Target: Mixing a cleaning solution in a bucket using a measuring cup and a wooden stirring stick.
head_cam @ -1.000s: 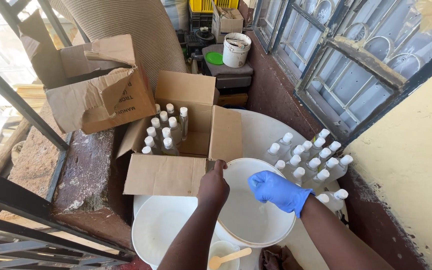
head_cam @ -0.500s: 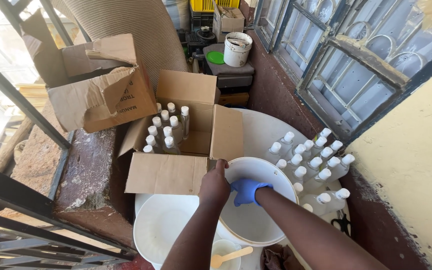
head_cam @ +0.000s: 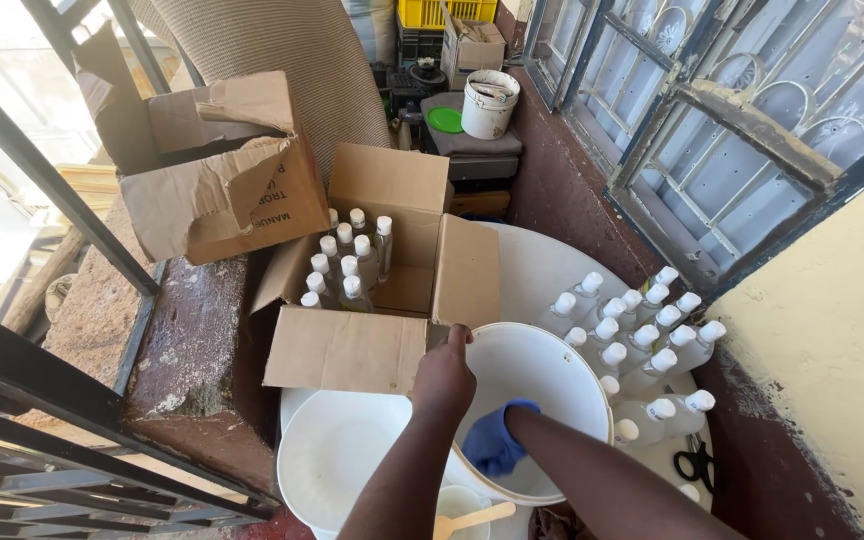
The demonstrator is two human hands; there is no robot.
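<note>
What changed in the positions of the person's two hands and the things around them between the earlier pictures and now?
The right hand, in a blue glove, moved down from above the rim into the white bucket. The left hand stayed gripping the bucket's rim. Neither hand picked up or released anything. The open cardboard box of capped bottles and the group of capped bottles on the table stayed where they were.
</note>
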